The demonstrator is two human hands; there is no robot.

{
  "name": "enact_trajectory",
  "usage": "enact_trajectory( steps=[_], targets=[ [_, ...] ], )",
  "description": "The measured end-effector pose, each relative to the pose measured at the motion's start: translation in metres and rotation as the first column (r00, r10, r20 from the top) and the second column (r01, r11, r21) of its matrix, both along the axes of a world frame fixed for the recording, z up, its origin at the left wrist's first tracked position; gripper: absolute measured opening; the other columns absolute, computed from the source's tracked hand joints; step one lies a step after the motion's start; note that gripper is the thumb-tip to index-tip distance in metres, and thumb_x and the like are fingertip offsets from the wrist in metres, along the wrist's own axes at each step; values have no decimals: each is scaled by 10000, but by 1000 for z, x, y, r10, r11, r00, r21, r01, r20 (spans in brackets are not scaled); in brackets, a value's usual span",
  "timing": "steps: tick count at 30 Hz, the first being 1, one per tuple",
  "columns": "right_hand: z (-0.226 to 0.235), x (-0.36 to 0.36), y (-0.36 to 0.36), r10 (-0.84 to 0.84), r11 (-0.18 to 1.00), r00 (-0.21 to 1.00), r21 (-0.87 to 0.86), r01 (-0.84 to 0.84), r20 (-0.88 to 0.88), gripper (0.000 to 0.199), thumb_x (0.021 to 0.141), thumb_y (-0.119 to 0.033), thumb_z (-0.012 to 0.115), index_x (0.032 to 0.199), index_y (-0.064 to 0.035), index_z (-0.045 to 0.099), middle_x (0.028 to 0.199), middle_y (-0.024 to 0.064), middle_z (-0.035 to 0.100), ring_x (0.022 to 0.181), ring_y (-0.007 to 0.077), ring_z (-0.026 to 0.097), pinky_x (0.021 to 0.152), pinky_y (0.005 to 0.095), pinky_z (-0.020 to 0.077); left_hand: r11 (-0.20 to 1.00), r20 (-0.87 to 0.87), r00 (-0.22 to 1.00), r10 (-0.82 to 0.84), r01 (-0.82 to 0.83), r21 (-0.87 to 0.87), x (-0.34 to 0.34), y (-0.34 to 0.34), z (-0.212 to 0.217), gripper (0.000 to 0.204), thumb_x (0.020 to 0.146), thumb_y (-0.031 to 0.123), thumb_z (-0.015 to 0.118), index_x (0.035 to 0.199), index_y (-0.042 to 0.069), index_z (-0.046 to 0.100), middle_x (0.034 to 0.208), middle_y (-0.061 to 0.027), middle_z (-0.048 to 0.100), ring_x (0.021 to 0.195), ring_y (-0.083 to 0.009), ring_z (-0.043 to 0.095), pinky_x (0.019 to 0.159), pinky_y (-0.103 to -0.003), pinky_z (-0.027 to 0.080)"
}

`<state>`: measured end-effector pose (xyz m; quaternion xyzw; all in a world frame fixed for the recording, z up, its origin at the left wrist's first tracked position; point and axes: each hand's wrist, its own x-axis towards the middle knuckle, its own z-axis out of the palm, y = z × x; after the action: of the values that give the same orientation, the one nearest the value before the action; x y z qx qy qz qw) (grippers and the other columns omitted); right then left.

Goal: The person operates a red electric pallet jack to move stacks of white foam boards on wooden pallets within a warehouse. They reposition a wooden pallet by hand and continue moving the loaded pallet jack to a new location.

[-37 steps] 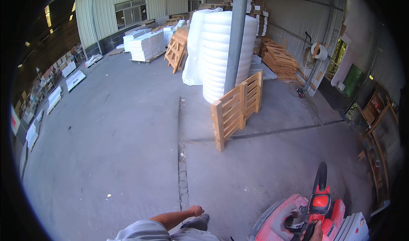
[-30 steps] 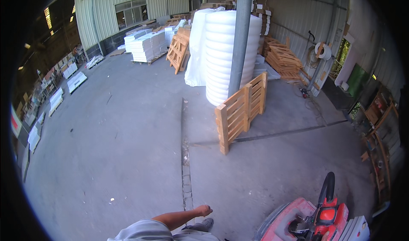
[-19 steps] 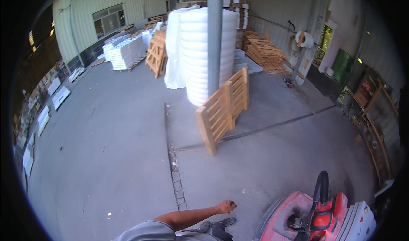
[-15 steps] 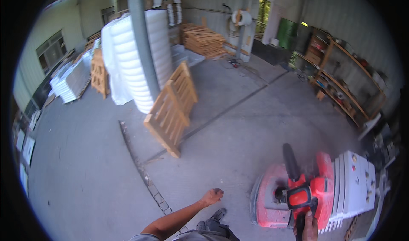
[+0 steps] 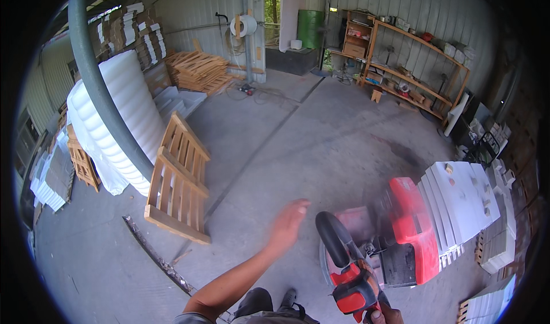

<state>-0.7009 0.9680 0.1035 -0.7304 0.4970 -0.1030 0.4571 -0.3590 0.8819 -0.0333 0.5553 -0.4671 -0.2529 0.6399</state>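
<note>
A red-and-black control handle [image 5: 350,301], clasped by my right hand [image 5: 385,315], rises from a red machine [image 5: 413,232] on the floor [image 5: 321,158], beside the left edge of stacked white slabs [image 5: 458,204]. My left hand [image 5: 288,224], blurred, hangs near the black loop [image 5: 326,239], finger spread unclear. A wooden pallet [image 5: 176,162] stands near a grey pole [image 5: 102,89].

ahead: open floor [image 5: 309,146] | left: 1 pallet [image 5: 183,172] | right: red machine [image 5: 417,232]
</note>
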Motion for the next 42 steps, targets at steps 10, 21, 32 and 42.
enact_trajectory(
  steps=[10, 21, 32, 42],
  targets=[
    [-1, 2, 2, -68, 988, 989, -146, 48, -130, 718, 996, -532, 457, 1511, -42, 359, 726, 87, 624, 577, 182, 572, 541, 342, 475, 866, 525, 714, -463, 491, 97, -18, -62, 45, 425, 1016, 337, 462, 721, 78, 626, 673, -120, 637, 681, -374, 629, 651, -481, 482],
    [-19, 8, 14, -258, 897, 960, -396, 197, -107, 574, 914, -553, 615, 901, 13, 707, 698, 137, 664, 629, 277, 676, 579, 402, 524, 835, 404, 842, -357, 482, -265, -22, -59, 34, 382, 955, 230, 576, 607, 72, 573, 600, -127, 593, 579, -347, 608, 569, -470, 464],
    [-14, 28, 29, -382, 904, 873, -319, 284, -303, 469, 996, -471, 480, 1008, -75, 730, 822, 117, 706, 776, 309, 676, 743, 394, 539, 803, 418, 808, -416, 542, -247, -13, -52, 24, 342, 901, 113, 604, 576, 61, 512, 567, -125, 545, 544, -357, 553, 572, -443, 454],
    [-2, 40, 27, -429, 903, 827, -173, 392, -364, 463, 1020, -512, 393, 1160, -201, 707, 873, 37, 730, 843, 230, 683, 879, 345, 518, 845, 422, 801, -424, 518, -132, -9, -44, 29, 458, 988, 184, 498, 554, 45, 537, 577, -113, 589, 592, -353, 579, 616, -466, 444]
  ],
)
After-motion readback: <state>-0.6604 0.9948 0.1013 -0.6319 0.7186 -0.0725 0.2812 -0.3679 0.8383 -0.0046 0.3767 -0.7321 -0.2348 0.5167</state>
